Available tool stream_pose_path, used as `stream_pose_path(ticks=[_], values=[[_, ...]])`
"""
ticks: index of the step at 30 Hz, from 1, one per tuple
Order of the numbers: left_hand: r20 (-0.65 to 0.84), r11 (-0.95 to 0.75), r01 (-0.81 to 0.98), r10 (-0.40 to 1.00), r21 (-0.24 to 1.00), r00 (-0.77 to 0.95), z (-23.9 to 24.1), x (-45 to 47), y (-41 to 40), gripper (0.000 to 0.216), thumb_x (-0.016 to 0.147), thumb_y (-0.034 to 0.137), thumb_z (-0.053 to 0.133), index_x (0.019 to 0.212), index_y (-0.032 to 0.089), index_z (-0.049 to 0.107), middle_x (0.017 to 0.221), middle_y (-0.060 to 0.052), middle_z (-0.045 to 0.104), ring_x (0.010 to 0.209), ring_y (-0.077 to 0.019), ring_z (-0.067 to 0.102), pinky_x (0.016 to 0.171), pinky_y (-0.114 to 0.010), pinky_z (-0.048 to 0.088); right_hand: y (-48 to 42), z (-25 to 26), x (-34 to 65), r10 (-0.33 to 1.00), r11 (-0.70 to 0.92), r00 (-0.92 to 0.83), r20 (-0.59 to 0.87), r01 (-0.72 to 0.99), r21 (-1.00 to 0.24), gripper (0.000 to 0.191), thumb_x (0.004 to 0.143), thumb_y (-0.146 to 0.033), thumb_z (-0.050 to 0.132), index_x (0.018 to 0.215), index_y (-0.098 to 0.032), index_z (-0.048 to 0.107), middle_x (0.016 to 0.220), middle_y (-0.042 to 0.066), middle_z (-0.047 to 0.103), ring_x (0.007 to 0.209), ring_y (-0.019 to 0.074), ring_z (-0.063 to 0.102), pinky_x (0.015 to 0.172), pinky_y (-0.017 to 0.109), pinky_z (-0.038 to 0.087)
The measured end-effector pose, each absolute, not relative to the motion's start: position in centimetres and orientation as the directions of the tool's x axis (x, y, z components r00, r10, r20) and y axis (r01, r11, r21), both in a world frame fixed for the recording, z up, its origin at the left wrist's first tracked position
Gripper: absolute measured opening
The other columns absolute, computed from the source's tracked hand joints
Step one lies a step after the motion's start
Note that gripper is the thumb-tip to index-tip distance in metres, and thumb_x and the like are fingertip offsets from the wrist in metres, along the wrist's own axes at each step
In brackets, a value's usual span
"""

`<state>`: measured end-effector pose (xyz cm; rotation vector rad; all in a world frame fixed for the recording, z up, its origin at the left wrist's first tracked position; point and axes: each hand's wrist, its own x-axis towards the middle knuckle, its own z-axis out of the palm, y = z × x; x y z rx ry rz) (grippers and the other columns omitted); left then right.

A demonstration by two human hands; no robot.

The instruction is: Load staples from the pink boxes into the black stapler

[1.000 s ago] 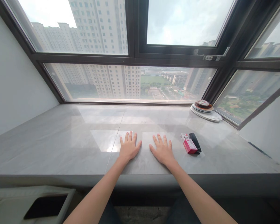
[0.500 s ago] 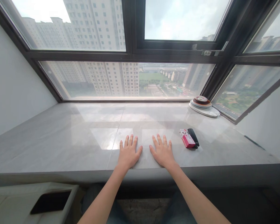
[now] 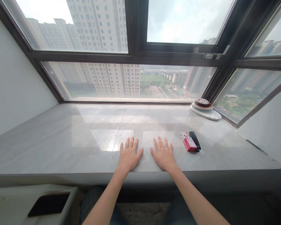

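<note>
My left hand (image 3: 129, 155) and my right hand (image 3: 164, 154) lie flat, palms down, side by side on the grey marble windowsill (image 3: 67, 140) near its front edge. All fingers are stretched out and spread; neither hand holds anything. A small red and white box (image 3: 188, 143) lies a little to the right of my right hand, with a black oblong object (image 3: 195, 141) right beside it.
A stack of round plates or discs (image 3: 205, 108) sits in the far right corner of the sill by the dark window frame (image 3: 131, 56). White walls close the sill at left and right. A white piece of furniture with a dark opening (image 3: 35, 204) stands below left.
Both hands stay flat in the same place on the sill. Only the view shifted slightly.
</note>
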<state>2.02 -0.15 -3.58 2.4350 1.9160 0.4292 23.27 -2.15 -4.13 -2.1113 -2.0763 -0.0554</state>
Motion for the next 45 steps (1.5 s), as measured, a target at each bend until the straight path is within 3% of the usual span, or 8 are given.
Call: stream_pose_path(ticks=[30,33,35,38,40,41,42,45], values=[[0.214,-0.265,0.954,0.949,0.143,0.231,-3.6,2.1,-0.1,0.066,0.103,0.062,0.024,0.163,0.033,0.028,0.172,0.000,0.019,0.160,-0.0299,0.008,0.127,-0.057,0.005,-2.3,-3.8,23.3,0.986,-0.011,0.029,0.162,0.993,-0.114,0.069,0.104,-0.061,0.027,0.166,-0.032,0.021,0.174,0.001,0.009,0.158,0.0362,-0.002,0.122,0.062,-0.003],[0.223,-0.271,0.952,0.946,0.140,0.236,-3.7,2.1,-0.1,0.066,0.103,0.062,0.025,0.162,0.033,0.029,0.172,-0.001,0.020,0.159,-0.0301,0.010,0.127,-0.057,0.007,-2.3,-3.8,23.2,0.985,-0.010,0.037,0.171,0.987,-0.158,0.067,0.103,-0.059,0.032,0.165,-0.032,0.026,0.173,0.002,0.013,0.158,0.0361,0.001,0.122,0.062,-0.002],[0.226,-0.274,0.952,0.944,0.138,0.239,-3.7,2.0,-0.1,0.066,0.103,0.062,0.025,0.162,0.033,0.030,0.172,-0.001,0.020,0.159,-0.0302,0.011,0.127,-0.057,0.008,-2.2,-3.4,23.5,0.982,0.004,0.046,0.182,0.963,-0.268,0.064,0.102,-0.055,0.039,0.162,-0.033,0.035,0.171,0.003,0.023,0.157,0.0355,0.009,0.123,0.061,0.002],[0.230,-0.272,0.952,0.944,0.137,0.237,-3.7,2.0,-0.1,0.065,0.103,0.061,0.027,0.162,0.033,0.030,0.171,-0.001,0.021,0.159,-0.0311,0.012,0.126,-0.058,0.009,-2.2,-1.6,25.5,0.983,0.107,-0.014,0.182,0.853,-0.510,0.050,0.098,-0.049,0.048,0.143,-0.030,0.062,0.155,0.006,0.052,0.144,0.0332,0.042,0.120,0.055,0.026],[0.233,-0.273,0.952,0.943,0.140,0.237,-3.7,2.0,-0.1,0.064,0.104,0.060,0.027,0.162,0.033,0.030,0.171,-0.001,0.021,0.159,-0.0315,0.012,0.126,-0.059,0.009,-2.2,0.1,28.3,0.979,0.152,-0.038,0.199,0.786,-0.600,0.043,0.098,-0.048,0.046,0.125,-0.029,0.074,0.133,0.007,0.069,0.119,0.0285,0.063,0.103,0.044,0.047],[0.234,-0.276,0.951,0.943,0.143,0.239,-3.7,1.9,-0.1,0.064,0.104,0.060,0.027,0.162,0.033,0.031,0.171,-0.001,0.021,0.159,-0.0316,0.012,0.126,-0.059,0.009,-2.3,1.0,30.2,0.976,0.145,-0.010,0.217,0.772,-0.619,0.045,0.100,-0.050,0.043,0.123,-0.028,0.075,0.123,0.007,0.073,0.107,0.0262,0.067,0.093,0.039,0.051],[0.236,-0.279,0.949,0.942,0.145,0.240,-3.7,1.9,-0.1,0.063,0.104,0.060,0.028,0.161,0.034,0.031,0.171,-0.001,0.022,0.159,-0.0315,0.012,0.126,-0.059,0.010,-2.3,1.8,32.3,0.956,0.122,0.089,0.281,0.747,-0.654,0.045,0.098,-0.053,0.046,0.121,-0.027,0.075,0.113,0.008,0.075,0.095,0.0249,0.068,0.082,0.036,0.053],[0.248,-0.283,0.947,0.938,0.152,0.240,-3.7,1.9,-0.1,0.063,0.104,0.059,0.029,0.161,0.033,0.032,0.171,-0.002,0.023,0.159,-0.0318,0.013,0.126,-0.060,0.010,-2.2,3.2,39.4,0.846,-0.045,0.372,0.382,0.764,-0.643,0.050,0.095,-0.059,0.050,0.120,-0.023,0.074,0.091,0.009,0.074,0.077,0.0240,0.064,0.072,0.035,0.048]])
